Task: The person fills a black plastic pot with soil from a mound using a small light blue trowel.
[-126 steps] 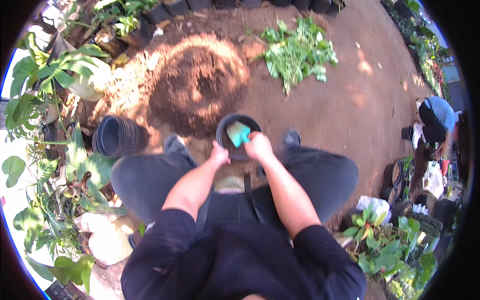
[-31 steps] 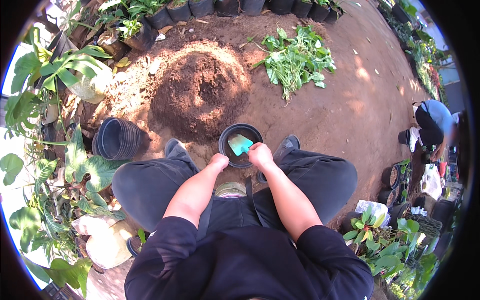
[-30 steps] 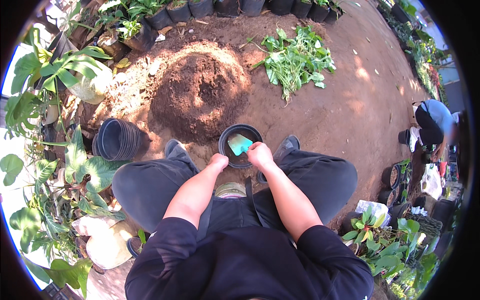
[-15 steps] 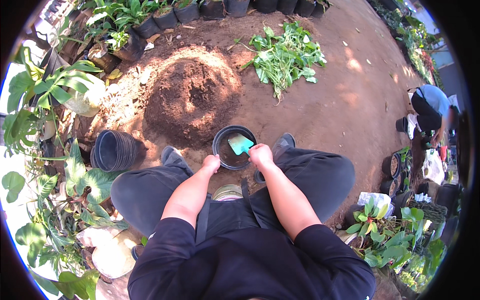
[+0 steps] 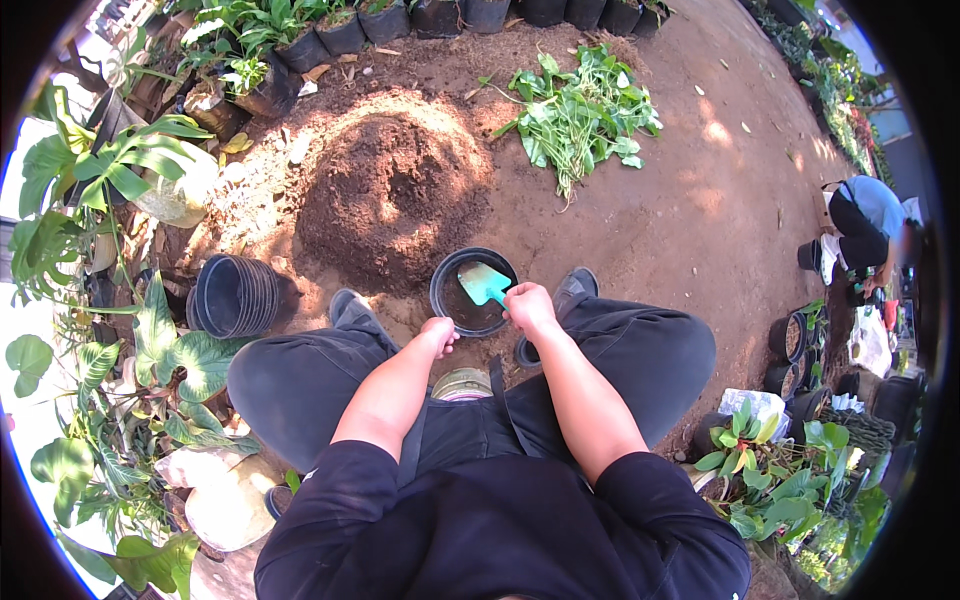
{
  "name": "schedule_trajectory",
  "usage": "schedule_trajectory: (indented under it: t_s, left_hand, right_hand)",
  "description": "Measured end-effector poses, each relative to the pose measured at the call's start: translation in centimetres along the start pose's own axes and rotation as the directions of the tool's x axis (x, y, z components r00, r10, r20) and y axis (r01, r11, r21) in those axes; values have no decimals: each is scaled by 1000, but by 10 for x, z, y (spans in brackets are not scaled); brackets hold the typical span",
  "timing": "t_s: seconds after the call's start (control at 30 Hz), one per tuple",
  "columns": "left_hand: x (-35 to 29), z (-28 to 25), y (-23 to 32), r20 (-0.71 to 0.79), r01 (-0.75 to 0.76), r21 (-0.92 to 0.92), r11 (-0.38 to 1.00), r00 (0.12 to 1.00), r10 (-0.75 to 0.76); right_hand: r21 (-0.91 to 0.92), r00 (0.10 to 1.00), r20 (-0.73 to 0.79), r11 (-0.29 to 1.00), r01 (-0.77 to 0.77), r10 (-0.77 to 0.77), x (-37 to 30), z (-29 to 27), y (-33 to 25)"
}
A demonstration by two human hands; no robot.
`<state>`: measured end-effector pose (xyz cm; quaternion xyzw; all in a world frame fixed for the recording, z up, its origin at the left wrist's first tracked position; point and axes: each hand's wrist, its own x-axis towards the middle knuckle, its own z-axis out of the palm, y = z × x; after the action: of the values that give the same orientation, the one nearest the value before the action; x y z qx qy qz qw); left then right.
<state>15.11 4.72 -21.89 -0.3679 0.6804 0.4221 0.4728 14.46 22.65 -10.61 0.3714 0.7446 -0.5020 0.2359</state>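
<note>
A round black plastic pot (image 5: 437, 297) stands on the ground between my feet, with some dark soil in its bottom. My right hand (image 5: 530, 306) is wrapped round the handle of a turquoise hand trowel (image 5: 486, 286). The trowel's blade, partly smeared with soil, lies inside the pot's opening and points up and left. Close by the pot's near left rim, my left hand (image 5: 439, 337) is closed with its fingers curled, and I see nothing in it. Just beyond the pot rises a mound of brown soil (image 5: 395, 195) with a hollow in its top.
Nested black pots (image 5: 236, 296) lie on their side at the left. Uprooted leafy green plants (image 5: 580, 120) are heaped beyond the pot. Potted plants (image 5: 340, 38) line the far edge. A low round seat (image 5: 462, 384) shows between my legs. Another person (image 5: 868, 215) bends over at the right.
My left hand has slid right and slightly nearer me along the pot's near side, its fingers now curled. The trowel stays in the pot, in my right hand. The whole view has shifted slightly.
</note>
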Motion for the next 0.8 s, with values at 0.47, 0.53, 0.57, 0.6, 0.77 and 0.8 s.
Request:
schedule_trajectory:
  t_s: [0.47, 0.53, 0.57, 0.6, 0.77, 0.8]
  left_hand:
    - [60, -12, -14, -309, -197, 419, 887, 887, 343]
    - [26, -2, 6, -152, -180, 278, 944, 962, 229]
    - [2, 1, 18, -70, -156, 208, 966, 982, 174]
    - [-6, -5, 18, -15, -139, 148, 979, 990, 142]
    - [-3, -10, -3, 197, -24, 92, 995, 980, 5]
    - [0, -8, -1, 210, -29, 101, 994, 978, 7]
  right_hand:
    - [38, 999, 51, 999, 1, -3, -1, -16, -18]
    - [-31, 994, 79, 997, -76, 79, 17, -22, 2]
    - [-106, 987, 105, 988, -109, 121, 25, -22, 10]
    - [38, 977, 110, 982, -188, 182, 28, -15, 12]
    - [63, 993, 113, 998, 13, -20, 10, -16, -15]
    - [17, 992, 123, 1000, 10, -13, 19, -15, -7]
